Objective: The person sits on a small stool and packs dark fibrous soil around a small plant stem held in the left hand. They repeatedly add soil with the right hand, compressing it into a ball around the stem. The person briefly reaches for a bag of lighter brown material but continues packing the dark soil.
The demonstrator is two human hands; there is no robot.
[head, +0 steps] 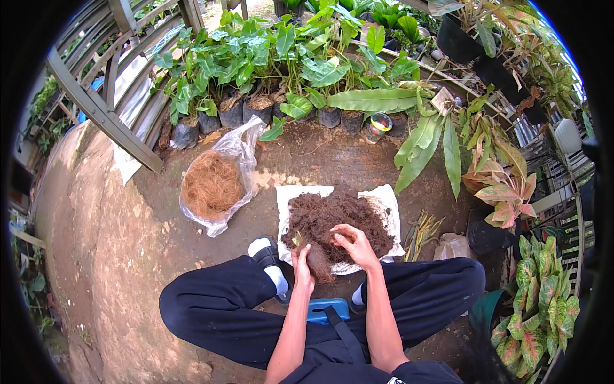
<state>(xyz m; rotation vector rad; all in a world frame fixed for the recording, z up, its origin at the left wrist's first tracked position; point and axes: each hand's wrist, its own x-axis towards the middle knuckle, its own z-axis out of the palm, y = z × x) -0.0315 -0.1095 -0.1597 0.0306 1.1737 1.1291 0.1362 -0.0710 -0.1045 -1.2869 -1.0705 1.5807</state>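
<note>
My left hand (303,270) holds a brown ball of fibre (318,263), with a small pale green shoot (298,239) sticking out of its top. Just right of it, my right hand (354,244) is over the dark fibrous potting mix (336,211), fingertips drawn together around what looks like a pinch of that mix. The mix lies heaped on a white sack (394,225) spread on the ground between my feet. Ahead to the left, a clear plastic bag (249,144) stands open, filled with loose tan coconut fibre (213,185).
Bagged leafy plants (259,106) line the far side, with a clear plastic cup (378,127) before them. A fern with long leaves (422,144) hangs over the right. Cut leaves (422,233) lie beside the sack. A slatted metal bench (108,115) rises at left; aglaonema (537,297) grows at right.
</note>
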